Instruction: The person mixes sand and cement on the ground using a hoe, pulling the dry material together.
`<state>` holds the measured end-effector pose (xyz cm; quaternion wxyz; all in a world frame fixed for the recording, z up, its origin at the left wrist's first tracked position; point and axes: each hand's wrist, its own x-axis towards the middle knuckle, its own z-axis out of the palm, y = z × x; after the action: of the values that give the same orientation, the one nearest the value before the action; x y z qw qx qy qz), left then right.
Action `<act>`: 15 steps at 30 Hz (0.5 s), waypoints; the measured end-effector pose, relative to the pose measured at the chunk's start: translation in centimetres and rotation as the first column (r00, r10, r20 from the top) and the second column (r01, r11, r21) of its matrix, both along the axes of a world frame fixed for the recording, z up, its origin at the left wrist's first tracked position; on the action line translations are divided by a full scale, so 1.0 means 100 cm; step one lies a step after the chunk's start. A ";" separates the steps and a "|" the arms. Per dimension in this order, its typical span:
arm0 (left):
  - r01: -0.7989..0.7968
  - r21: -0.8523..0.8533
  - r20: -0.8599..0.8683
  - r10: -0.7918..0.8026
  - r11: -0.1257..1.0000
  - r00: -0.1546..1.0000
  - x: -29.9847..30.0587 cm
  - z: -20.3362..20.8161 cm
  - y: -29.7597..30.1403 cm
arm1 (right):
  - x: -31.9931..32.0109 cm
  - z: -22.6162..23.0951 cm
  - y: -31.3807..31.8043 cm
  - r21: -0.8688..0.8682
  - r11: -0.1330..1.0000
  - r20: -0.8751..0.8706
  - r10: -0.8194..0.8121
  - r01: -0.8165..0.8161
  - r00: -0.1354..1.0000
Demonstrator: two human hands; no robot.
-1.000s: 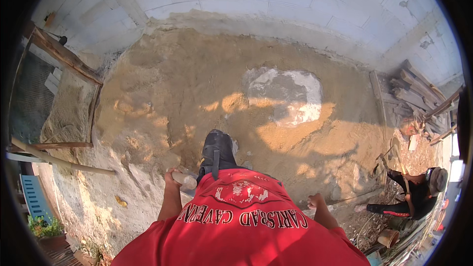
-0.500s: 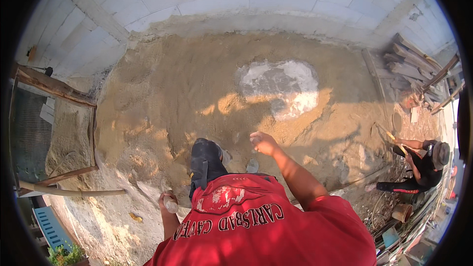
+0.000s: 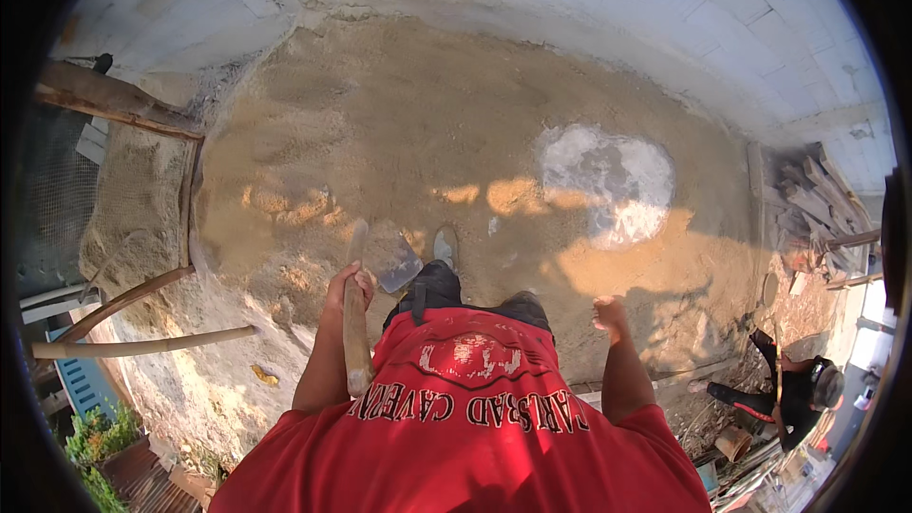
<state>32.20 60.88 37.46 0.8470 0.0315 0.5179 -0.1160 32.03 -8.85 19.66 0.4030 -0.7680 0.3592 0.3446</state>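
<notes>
Your left hand (image 3: 348,287) is wrapped around a wooden handle (image 3: 357,347), fingers closed on it. Long axis runs straight away from you: near end beside your shirt (image 3: 456,437), far end just beyond the left hand, pointing toward the block wall (image 3: 665,0). Flat grey blade (image 3: 397,268) lies just right of the left hand; can't tell whether it joins the handle. Your right hand (image 3: 611,315) is curled narrow, well apart from the handle; can't tell if anything's inside. Pale wet patch (image 3: 617,171) on the dirt ahead of the right hand. Your shoe (image 3: 445,245) sits between the hands, farther out. Co-worker (image 3: 807,389) off to the right of your right hand, timber stack (image 3: 822,190) beyond.
</notes>
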 end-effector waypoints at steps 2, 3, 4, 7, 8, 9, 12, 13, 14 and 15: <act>0.098 -0.011 0.060 -0.097 0.995 0.993 0.024 0.017 0.029 | 0.075 0.061 0.092 0.064 0.998 0.176 -0.002 -0.010 0.984; 0.113 -0.037 0.077 -0.110 0.993 0.991 0.044 0.017 0.033 | 0.098 0.088 0.108 0.072 0.997 0.305 -0.001 -0.022 0.952; 0.159 -0.069 0.123 -0.150 0.985 0.981 0.063 0.017 0.035 | 0.122 0.112 0.126 0.083 0.996 0.426 0.005 -0.045 0.904; 0.246 -0.079 0.191 -0.228 0.966 0.955 0.100 0.027 0.039 | 0.138 0.178 0.198 0.179 0.983 0.417 -0.039 -0.040 0.908; 0.289 -0.047 0.207 -0.274 0.956 0.939 0.112 0.026 0.039 | 0.129 0.182 0.207 0.217 0.974 0.362 -0.025 -0.058 0.932; 0.289 -0.058 0.211 -0.271 0.956 0.939 0.123 0.019 0.044 | 0.119 0.183 0.213 0.264 0.961 0.302 -0.004 -0.079 0.953; 0.325 -0.044 0.202 -0.311 0.945 0.929 0.147 -0.018 0.059 | 0.058 0.163 0.205 0.104 0.966 0.228 0.207 -0.236 0.951; 0.333 -0.023 0.178 -0.324 0.943 0.929 0.152 -0.033 0.063 | 0.034 0.156 0.197 0.077 0.955 0.166 0.270 -0.285 0.949; 0.342 -0.002 0.154 -0.337 0.940 0.929 0.158 -0.047 0.065 | 0.008 0.153 0.190 0.019 0.964 0.059 0.263 -0.264 0.963; 0.342 -0.010 0.161 -0.336 0.940 0.928 0.162 -0.063 0.070 | -0.016 0.152 0.184 -0.040 0.968 -0.045 0.247 -0.249 0.968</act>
<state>48.43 67.88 31.17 0.8528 0.1135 0.4340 -0.2674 30.43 9.58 34.86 0.3322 -0.8089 0.2757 0.3992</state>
